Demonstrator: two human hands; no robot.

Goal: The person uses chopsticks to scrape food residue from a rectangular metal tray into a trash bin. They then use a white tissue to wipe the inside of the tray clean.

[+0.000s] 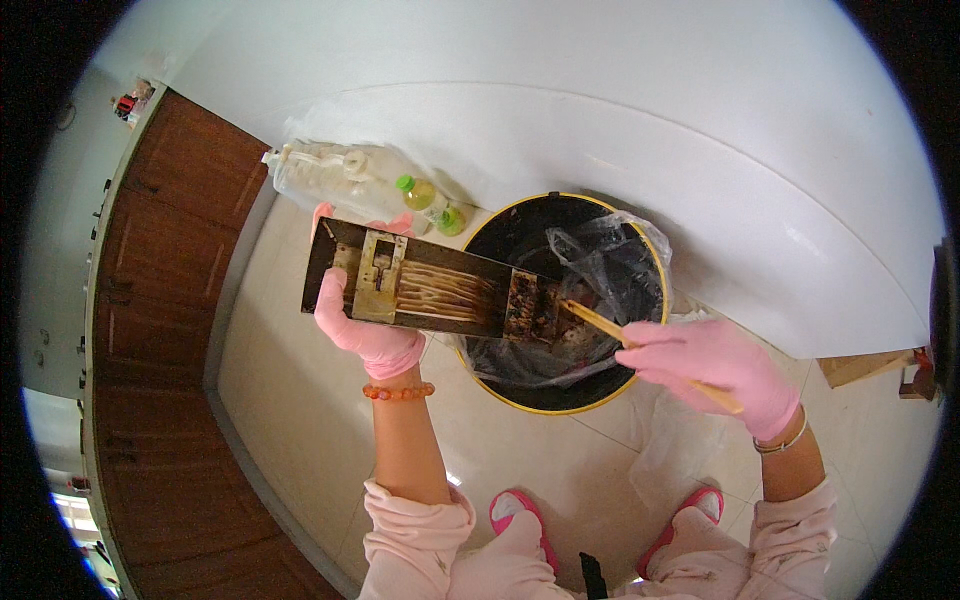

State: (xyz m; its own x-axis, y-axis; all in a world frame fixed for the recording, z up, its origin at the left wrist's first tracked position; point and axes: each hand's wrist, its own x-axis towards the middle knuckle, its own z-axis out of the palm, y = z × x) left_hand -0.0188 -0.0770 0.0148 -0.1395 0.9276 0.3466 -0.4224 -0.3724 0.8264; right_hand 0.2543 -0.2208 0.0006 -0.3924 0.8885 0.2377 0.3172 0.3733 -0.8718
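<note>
My left hand [371,341], in a pink glove, grips the left end of a long, narrow metal tray [457,326]. Brown greasy residue [450,292] with streaks runs along its floor. A slotted metal plate [367,304] spans the tray near my fingers. The tray's right end sits over a black bin [510,232] with a yellow rim, and dark grime coats that end. My right hand [712,364], gloved too, holds a thin wooden stick [592,319] whose tip is at the grimy end. Whether the tip touches it I cannot tell.
A crumpled clear plastic bag [600,240] lines part of the bin. Beside it, a large clear plastic jug [337,176] and a green-capped bottle [420,195] lie near the white wall [525,135]. Brown cabinets [157,277] stand at left. A cardboard piece [862,366] lies at right.
</note>
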